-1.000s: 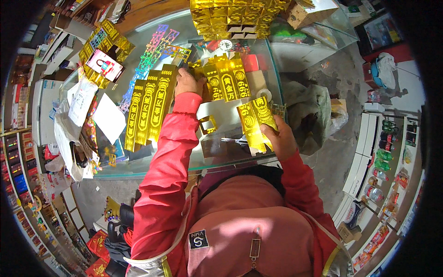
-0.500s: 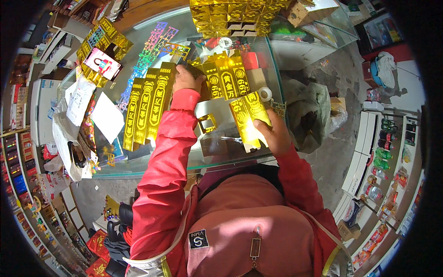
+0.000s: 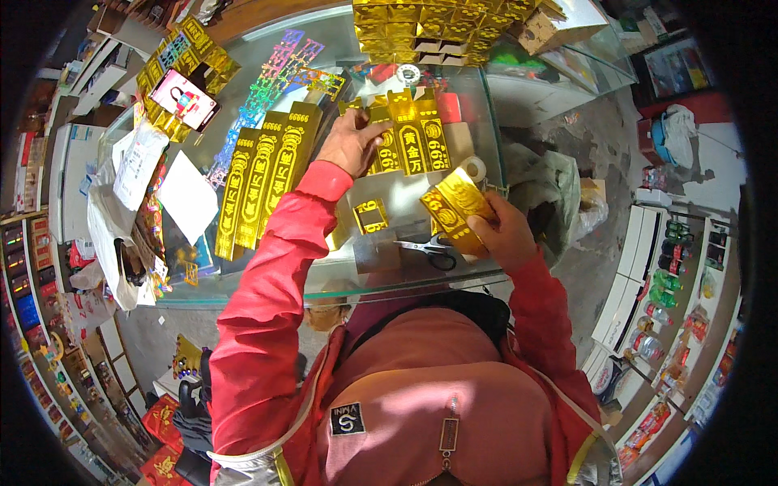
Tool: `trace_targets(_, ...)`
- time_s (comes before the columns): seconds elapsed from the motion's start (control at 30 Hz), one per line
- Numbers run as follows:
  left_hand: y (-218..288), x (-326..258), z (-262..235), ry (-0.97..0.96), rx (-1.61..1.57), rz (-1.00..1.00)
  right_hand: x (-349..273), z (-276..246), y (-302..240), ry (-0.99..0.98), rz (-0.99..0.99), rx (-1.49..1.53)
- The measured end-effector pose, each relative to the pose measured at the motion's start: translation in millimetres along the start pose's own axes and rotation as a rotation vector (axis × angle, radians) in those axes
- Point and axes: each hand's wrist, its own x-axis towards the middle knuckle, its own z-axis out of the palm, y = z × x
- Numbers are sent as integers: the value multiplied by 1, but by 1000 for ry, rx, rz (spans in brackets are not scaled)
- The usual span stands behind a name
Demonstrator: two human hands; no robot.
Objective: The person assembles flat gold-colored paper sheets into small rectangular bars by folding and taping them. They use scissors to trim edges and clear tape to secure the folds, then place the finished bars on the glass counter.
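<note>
My right hand [image 3: 504, 233] grips a gold foil card piece [image 3: 458, 212] printed with dark patterns, tilted above the glass counter. My left hand [image 3: 350, 144] is at the left edge of a group of flat gold card pieces [image 3: 413, 139]. Its thumb and index finger are bent close together over them; what they pinch, if anything, is hidden. A small gold card frame [image 3: 370, 216] with a cut-out middle lies between my hands. Scissors [image 3: 433, 254] with black handles rest below the card in my right hand.
Long gold folded strips [image 3: 267, 174] lie left of my left forearm, beside shiny rainbow cut-outs [image 3: 267, 89]. A tape roll [image 3: 472, 168] sits by the right edge of the glass counter [image 3: 365, 285]. Gold boxes [image 3: 429, 24] are stacked at the back. A phone [image 3: 185, 100] rests far left.
The card in my right hand has tilted and moved slightly right, uncovering the scissors' handles. My left hand has turned, its fingers now bent over the gold pieces. The whole view has shifted slightly.
</note>
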Motion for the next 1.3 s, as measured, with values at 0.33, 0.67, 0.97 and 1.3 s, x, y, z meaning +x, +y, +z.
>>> trace_targets(0.33,29,-3,-23,-350,271,72,-22,-14,13,91,15,133)
trace_targets(0.67,24,-6,-10,-295,318,135,12,8,28,216,-9,199)
trace_targets(0.97,25,-8,-9,-236,286,145,120,4,11,-3,180,716)
trace_targets(1.3,28,-11,-9,-203,278,126,123,15,11,-53,180,843)
